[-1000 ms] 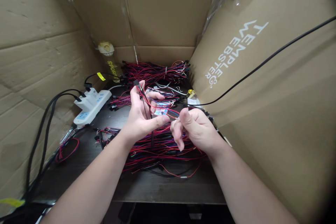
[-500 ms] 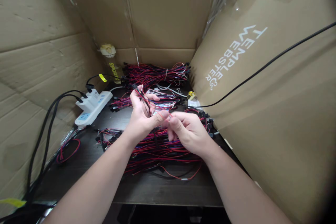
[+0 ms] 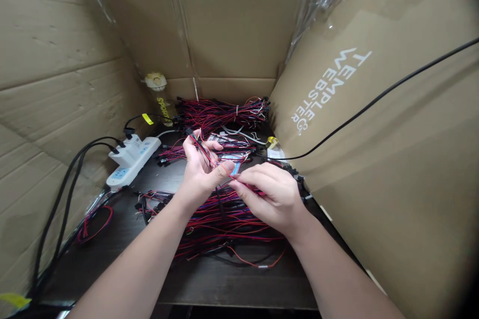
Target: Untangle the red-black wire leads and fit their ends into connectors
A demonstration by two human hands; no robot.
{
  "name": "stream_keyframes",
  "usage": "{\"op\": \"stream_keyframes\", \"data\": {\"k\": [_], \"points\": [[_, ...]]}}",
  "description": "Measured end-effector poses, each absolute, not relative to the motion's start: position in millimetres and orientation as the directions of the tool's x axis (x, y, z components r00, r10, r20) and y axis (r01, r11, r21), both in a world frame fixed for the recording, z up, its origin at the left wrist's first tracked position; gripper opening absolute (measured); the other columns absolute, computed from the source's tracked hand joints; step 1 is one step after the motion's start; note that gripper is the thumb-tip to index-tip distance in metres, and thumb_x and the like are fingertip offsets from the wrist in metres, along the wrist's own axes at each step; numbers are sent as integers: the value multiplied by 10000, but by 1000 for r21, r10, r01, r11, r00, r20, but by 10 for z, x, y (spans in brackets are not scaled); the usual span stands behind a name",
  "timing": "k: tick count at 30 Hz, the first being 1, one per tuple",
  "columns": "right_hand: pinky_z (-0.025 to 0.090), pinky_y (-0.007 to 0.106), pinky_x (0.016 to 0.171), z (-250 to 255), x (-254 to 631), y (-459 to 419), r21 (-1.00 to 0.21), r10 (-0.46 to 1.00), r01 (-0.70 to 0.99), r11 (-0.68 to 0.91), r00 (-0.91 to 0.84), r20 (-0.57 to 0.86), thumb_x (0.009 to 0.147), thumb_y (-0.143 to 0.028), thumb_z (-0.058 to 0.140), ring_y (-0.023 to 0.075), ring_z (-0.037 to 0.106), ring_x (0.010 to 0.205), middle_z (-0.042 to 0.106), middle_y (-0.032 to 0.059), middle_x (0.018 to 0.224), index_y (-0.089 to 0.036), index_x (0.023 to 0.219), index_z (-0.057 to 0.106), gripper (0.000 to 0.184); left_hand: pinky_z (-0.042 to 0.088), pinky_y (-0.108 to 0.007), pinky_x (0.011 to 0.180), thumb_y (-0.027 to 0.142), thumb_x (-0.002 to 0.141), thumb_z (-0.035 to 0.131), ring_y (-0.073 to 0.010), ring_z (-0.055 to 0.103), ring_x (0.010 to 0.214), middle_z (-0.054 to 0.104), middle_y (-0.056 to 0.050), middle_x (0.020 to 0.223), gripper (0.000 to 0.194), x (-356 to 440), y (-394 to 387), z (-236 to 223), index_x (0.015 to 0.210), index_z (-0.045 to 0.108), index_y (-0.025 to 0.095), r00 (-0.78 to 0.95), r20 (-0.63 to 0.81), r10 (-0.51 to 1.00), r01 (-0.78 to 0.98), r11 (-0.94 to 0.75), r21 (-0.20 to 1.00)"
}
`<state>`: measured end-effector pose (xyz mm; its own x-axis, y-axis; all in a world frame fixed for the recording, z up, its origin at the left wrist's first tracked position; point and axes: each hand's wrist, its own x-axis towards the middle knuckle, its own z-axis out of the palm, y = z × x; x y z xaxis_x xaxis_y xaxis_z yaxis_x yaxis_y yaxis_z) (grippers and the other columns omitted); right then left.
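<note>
My left hand (image 3: pixel 200 172) is raised over the dark table (image 3: pixel 232 279), fingers curled round a thin red-and-black wire lead (image 3: pixel 202 147) whose black connector sticks up above my index finger. My right hand (image 3: pixel 271 194) meets it from the right, thumb and forefinger pinched on the red wire at the left thumb. Beneath both hands lies a loose heap of red and black wire leads (image 3: pixel 224 219). A tied bundle of the same wires (image 3: pixel 220 109) rests at the back of the table.
Cardboard walls enclose the table on three sides; the right panel (image 3: pixel 374 124) bears white lettering. A white power strip (image 3: pixel 130 159) with black cables plugged in lies at the left. A bottle with a yellow label (image 3: pixel 159 94) stands in the back left corner. A black cable (image 3: pixel 374 102) crosses the right panel.
My right hand has moved left to meet the left hand and now pinches the wire at its thumb. The view has tilted slightly, shifting everything lower.
</note>
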<state>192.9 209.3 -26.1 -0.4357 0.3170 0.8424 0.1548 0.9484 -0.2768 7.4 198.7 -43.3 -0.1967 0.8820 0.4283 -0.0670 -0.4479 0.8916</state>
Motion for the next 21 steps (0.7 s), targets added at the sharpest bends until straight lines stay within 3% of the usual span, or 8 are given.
{"op": "stream_keyframes", "data": {"k": [6,9,12,16,21], "points": [[515,320,658,-250,1903,2089,-270,314,162,949,-467,826,940,-149,705,167,684,688,757,80,788,-124,766,731,178,428,-288,659,548,761,854,-117,442,737,519,-39,1133,920,54,1957,-460,1382,213,322,-198,482,854,185,-450,874],[554,305,705,-221,1889,2062,-379,377,90,921,-450,810,942,-167,715,168,717,760,776,89,857,-127,802,766,154,436,-316,685,575,772,827,-136,477,768,512,-45,1127,930,58,1937,-464,1396,193,303,-181,519,835,303,-455,837],[587,298,793,-188,1883,2029,-572,530,32,820,-422,736,931,-196,739,171,746,868,794,75,949,-169,864,809,100,450,-333,717,563,813,784,-152,510,801,509,-47,1110,904,69,1916,-457,1418,175,281,-156,586,795,387,-496,777],[600,273,807,-137,1908,2026,-780,703,-62,623,-394,592,917,-241,758,157,751,866,802,53,940,-202,840,815,103,463,-332,743,481,961,623,-163,533,843,526,-54,1090,574,76,1889,-422,1370,291,254,-121,609,784,385,-528,757],[567,286,706,-77,1992,2065,-898,786,-89,432,-450,423,923,-400,750,167,701,772,773,58,827,-176,805,788,256,478,-334,881,406,1037,543,-178,551,964,547,-58,1070,303,84,1874,-386,1266,446,234,-113,622,775,224,-590,776]]}}
